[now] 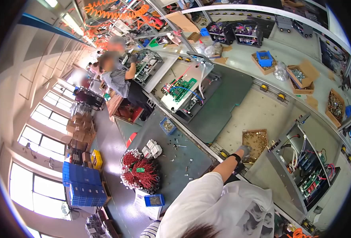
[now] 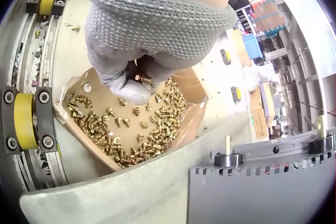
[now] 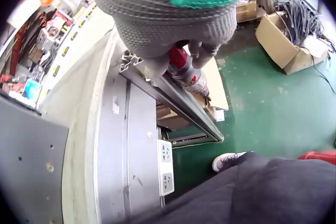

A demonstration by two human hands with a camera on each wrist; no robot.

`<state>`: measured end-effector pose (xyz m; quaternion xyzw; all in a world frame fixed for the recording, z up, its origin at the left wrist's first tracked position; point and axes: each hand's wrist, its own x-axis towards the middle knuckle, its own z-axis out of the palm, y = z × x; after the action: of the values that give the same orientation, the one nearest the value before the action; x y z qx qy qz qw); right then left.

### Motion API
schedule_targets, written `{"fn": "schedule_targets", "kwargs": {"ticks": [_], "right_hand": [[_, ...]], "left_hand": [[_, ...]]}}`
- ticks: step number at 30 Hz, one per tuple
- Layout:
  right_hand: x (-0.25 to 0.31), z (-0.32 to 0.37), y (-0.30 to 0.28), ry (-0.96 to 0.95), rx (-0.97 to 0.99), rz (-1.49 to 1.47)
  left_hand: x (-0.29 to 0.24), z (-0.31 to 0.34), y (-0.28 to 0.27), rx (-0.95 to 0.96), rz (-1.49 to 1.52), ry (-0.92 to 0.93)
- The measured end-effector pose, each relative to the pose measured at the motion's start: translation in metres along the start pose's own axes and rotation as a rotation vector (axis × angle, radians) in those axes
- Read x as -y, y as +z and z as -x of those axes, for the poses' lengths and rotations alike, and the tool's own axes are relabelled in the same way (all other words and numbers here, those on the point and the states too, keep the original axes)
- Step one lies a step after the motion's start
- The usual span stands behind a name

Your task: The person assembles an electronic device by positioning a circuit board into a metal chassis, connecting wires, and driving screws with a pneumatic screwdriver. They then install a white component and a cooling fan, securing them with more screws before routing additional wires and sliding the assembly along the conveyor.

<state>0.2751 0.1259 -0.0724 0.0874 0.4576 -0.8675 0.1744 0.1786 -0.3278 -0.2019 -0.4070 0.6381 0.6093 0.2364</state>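
Observation:
In a grey dotted glove, the left hand (image 2: 152, 40) pinches a brass screw (image 2: 144, 80) between thumb and fingers, over an open cardboard box (image 2: 100, 153) of loose brass screws (image 2: 163, 124). The head view has that hand (image 1: 244, 151) at the left edge of the same box (image 1: 255, 131). Gloved too, the right hand (image 3: 173, 35) grips a red and silver power tool (image 3: 185, 71) beside the metal frame edge; its tip points down. The head view does not show the right hand.
An open chassis with wiring (image 1: 306, 170) stands right of the screw box, another unit with a green board (image 1: 183, 90) farther up the line. Yellow rollers (image 2: 25, 121) line the rail. Red cable bundles (image 1: 139, 170) lie on the side table. A metal rail (image 3: 184, 103) runs below the right hand.

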Motion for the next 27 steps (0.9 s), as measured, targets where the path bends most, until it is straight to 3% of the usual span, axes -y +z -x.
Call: {"fn": "schedule_targets", "kwargs": {"ticks": [3,8,16,18,19,20,21,22,24,25,27], "right_hand": [[0.008,-0.017,0.022,-0.072,0.056,-0.062],[0.03,-0.051,0.068,-0.2,0.14,-0.149],[0.067,-0.086,0.139,-0.404,0.211,-0.263],[0.077,-0.083,0.15,-0.462,0.202,-0.289],[0.084,-0.073,0.148,-0.499,0.174,-0.293],[0.105,-0.031,0.127,-0.571,0.076,-0.254],[0.118,-0.004,0.118,-0.627,0.013,-0.236],[0.128,0.018,0.111,-0.688,-0.04,-0.224],[0.141,0.07,0.101,-0.825,-0.16,-0.206],[0.148,0.095,0.097,-0.888,-0.212,-0.192],[0.162,0.135,0.101,-1.016,-0.3,-0.167]], "left_hand": [[-0.005,0.004,-0.001,-0.008,0.011,0.044],[-0.026,0.001,-0.002,-0.045,-0.022,-0.17],[0.022,-0.062,0.012,0.193,0.484,-0.049],[-0.017,-0.003,0.011,-0.038,0.377,-0.184],[-0.005,-0.018,-0.005,-0.049,0.677,-0.049],[0.017,-0.029,0.023,0.0,0.946,0.028],[-0.011,0.018,0.007,0.088,0.765,-0.208],[-0.015,0.031,-0.002,0.175,0.68,-0.045],[-0.041,0.075,-0.002,0.172,0.662,0.081],[-0.043,0.088,-0.009,0.396,0.78,0.056],[-0.05,0.117,-0.007,0.546,0.755,0.206]]}}
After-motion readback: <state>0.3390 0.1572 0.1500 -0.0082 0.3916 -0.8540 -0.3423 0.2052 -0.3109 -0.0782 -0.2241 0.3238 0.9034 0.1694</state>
